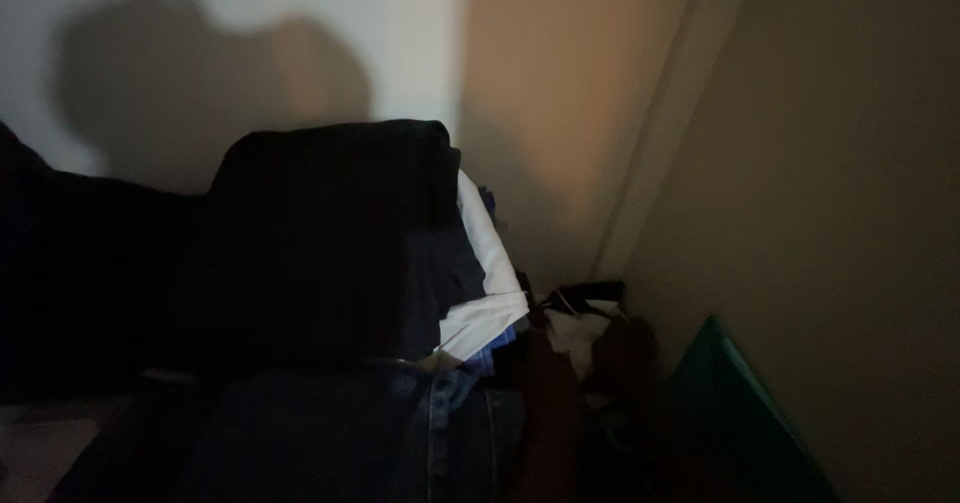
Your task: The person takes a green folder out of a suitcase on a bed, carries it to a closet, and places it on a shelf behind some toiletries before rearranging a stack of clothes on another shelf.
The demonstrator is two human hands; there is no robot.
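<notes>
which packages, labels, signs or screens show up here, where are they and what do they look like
None can be made out in this dim view.
The pile of dark clothes in the corner, with a white garment in it, shows no tag or label.
Blue denim at the bottom shows none either.
A flat teal thing leans against the right wall; too dark to tell whether it is a package.

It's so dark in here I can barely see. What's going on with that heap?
A pile of clothes sits in a dim corner: a dark garment draped on top, a white cloth beneath it, blue jeans at the bottom. No hand can be made out. A green board leans against the right wall.
</notes>
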